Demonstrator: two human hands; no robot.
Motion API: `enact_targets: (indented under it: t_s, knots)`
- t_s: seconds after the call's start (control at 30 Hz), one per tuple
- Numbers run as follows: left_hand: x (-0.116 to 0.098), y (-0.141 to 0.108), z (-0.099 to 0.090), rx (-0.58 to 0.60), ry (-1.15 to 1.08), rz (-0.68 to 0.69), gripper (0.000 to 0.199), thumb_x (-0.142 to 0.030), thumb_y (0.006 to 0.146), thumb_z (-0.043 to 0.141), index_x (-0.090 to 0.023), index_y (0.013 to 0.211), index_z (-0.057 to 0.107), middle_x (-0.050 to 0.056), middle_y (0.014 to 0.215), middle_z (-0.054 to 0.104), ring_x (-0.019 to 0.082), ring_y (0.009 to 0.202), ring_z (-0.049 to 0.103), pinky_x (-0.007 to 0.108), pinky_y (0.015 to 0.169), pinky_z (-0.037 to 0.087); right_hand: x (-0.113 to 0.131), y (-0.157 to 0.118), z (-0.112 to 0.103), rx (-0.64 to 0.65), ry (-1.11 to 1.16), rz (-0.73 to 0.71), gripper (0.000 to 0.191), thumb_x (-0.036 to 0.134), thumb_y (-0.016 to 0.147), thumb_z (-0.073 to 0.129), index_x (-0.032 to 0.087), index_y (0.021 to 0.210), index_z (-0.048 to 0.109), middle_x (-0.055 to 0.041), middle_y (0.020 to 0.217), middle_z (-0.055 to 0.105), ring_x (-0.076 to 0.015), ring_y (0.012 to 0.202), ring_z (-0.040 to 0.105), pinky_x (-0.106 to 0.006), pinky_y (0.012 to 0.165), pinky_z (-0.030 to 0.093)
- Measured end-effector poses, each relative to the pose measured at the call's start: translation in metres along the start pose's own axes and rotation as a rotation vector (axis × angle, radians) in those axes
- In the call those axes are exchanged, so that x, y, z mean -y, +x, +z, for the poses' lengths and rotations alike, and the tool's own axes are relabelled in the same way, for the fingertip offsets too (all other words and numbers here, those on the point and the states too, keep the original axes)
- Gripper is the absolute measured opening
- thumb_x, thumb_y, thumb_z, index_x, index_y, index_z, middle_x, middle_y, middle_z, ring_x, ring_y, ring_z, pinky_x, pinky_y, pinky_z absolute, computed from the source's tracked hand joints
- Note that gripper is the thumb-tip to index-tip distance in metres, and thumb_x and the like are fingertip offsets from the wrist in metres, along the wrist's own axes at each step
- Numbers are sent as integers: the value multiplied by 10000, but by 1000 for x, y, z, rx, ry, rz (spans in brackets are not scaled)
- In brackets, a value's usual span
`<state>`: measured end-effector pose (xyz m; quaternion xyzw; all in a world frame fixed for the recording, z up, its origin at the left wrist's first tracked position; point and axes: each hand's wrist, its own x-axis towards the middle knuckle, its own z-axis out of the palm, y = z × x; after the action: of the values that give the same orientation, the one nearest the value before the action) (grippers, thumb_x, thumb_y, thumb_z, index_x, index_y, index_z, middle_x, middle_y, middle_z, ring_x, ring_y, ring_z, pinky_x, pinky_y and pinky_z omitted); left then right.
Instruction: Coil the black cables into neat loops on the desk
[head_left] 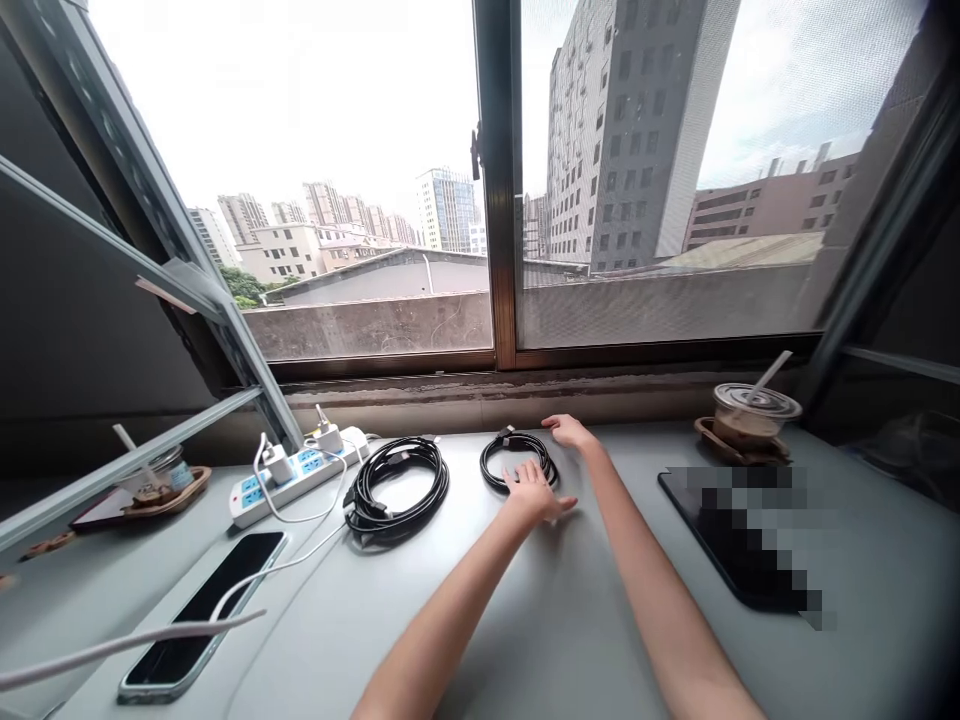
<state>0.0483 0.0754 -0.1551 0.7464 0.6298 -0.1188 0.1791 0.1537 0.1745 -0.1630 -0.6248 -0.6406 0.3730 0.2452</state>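
Overlying small black coil [487, 468], apparently steadying it: left hand [534, 493], spread; coil's right: right hand [571, 432], loosely extended; both empty.

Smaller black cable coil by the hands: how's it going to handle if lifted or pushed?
The smaller coil is probably bendy but a bit springy, given its thin strands lying in round loops. It may sag or spread if lifted by one strand, as I can't make out a tie. Pushed, it would likely slide rather than roll, since it lies flat on the table.

Black cable [486, 465], coiled, lying flat on grey table [555, 620]
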Motion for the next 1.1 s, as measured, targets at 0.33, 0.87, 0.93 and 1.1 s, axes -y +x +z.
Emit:
enact_targets:
  t_s: [0.33, 0.87, 0.93, 1.1]
  knots:
    - [87, -18, -78, -125, -116, -89, 896, -719, 778, 263, -97, 1422, 302, 205, 1511, 186, 364, 1394, 145, 491, 1054, 271, 20, -36, -50, 68, -102, -40, 331, 308, 900, 520, 159, 1195, 546, -96, 1211, 570, -184, 1024, 581, -387, 924, 458]
    - [199, -9, -66, -59, -617, -316, 519, -655, 768, 481, -151, 693, 579, 32, 566, 611, 166, 503, 620, 254, 568, 484, 76, -141, -87, 201, -232, -79, 511, 415, 876, 439, 209, 1343, 437, -89, 1173, 587, -216, 1079, 555, -321, 957, 405]
    - [191, 1, -60, -68, -595, -366, 512, -629, 808, 450, -151, 655, 545, 18, 493, 554, 178, 448, 592, 285, 539, 483, 80, -146, -85, 201, -239, -75, 513, 427, 880, 427, 210, 1345, 429, -90, 1183, 573, -217, 1087, 545, -326, 960, 404]
    - [180, 10, -52, -98, -530, -419, 337, -428, 845, 562, -107, 743, 583, 15, 616, 589, 138, 548, 593, 280, 576, 491, 81, -148, -83, 204, -260, -89, 518, 462, 885, 408, 218, 1342, 420, -88, 1150, 565, -219, 1067, 540, -334, 941, 415]
